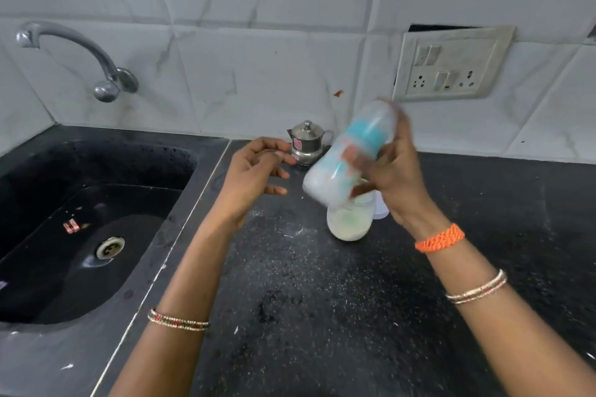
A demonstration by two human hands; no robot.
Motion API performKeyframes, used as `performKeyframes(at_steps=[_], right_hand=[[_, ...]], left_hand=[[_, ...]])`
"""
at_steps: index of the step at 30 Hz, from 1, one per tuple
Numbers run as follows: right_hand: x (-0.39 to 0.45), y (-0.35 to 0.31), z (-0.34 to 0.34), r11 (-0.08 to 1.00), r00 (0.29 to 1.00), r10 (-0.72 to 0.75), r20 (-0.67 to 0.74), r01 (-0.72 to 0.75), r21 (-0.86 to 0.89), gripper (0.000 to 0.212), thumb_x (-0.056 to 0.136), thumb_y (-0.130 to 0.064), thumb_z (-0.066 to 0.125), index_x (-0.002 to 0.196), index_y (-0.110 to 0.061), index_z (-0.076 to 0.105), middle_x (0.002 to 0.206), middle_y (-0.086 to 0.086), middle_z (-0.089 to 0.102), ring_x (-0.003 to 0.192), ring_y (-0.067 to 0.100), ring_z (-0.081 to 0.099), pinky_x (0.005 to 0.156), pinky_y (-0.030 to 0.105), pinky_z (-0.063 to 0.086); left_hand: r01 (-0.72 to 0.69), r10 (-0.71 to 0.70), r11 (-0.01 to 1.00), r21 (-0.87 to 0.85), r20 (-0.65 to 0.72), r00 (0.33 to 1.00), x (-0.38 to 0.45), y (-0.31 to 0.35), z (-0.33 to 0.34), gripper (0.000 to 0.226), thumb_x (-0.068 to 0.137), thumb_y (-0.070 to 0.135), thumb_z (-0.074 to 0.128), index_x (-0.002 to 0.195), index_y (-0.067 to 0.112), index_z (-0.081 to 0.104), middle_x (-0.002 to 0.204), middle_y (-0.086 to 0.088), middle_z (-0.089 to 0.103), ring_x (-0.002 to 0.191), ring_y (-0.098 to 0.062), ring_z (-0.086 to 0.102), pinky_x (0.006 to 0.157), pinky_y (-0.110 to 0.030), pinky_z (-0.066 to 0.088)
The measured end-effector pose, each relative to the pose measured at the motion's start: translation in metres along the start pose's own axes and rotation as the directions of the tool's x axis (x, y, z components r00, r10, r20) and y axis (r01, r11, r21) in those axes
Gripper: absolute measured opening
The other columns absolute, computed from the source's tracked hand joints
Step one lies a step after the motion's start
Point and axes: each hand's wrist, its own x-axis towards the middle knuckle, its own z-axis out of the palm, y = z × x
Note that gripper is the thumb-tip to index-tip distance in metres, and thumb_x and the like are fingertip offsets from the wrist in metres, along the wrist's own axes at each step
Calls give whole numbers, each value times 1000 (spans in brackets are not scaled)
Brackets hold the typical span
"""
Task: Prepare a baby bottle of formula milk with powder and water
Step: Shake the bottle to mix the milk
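My right hand [392,176] grips a clear baby bottle [350,151] with blue print, held tilted above the black counter and blurred by motion. Its lower end points down and left. Just below it stands a clear jar [350,219] with pale powder inside. My left hand [254,171] hovers to the left of the bottle with fingers loosely curled, holding nothing that I can make out. A small steel pot with a lid [306,142] stands behind it by the wall.
A black sink [80,229] with a steel drain fills the left side, under a steel tap [96,64]. A switch and socket plate [451,63] sits on the tiled wall at right. The black counter [322,316] is speckled with white powder.
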Motion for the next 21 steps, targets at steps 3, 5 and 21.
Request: performKeyframes(at_steps=[3,5,21], right_hand=[[13,1,-1,937,879,58,-474,116,330,76,85,-17,71,137,-29,17,121,13,53,96,28,67,59,40,58],[8,1,5,982,947,35,-320,27,186,79,83,-9,70,139,-29,18,113,8,55,85,17,68,54,36,57],[29,-15,-8,956,945,24,-328,74,283,59,90,-17,64,134,-22,25,102,-1,63,80,18,70,56,41,58]], left_hand=[[6,-7,999,-45,-29,1000,1,-1,0,18,95,7,47,94,16,62,81,4,69,66,-12,57,55,-29,54],[27,-28,999,-34,-23,999,1,-2,3,18,95,6,48,93,16,63,81,3,69,66,-12,57,55,-28,54],[118,-115,993,-30,89,989,1,-3,10,17,98,16,43,101,16,60,89,-4,67,72,-15,59,60,-32,56]])
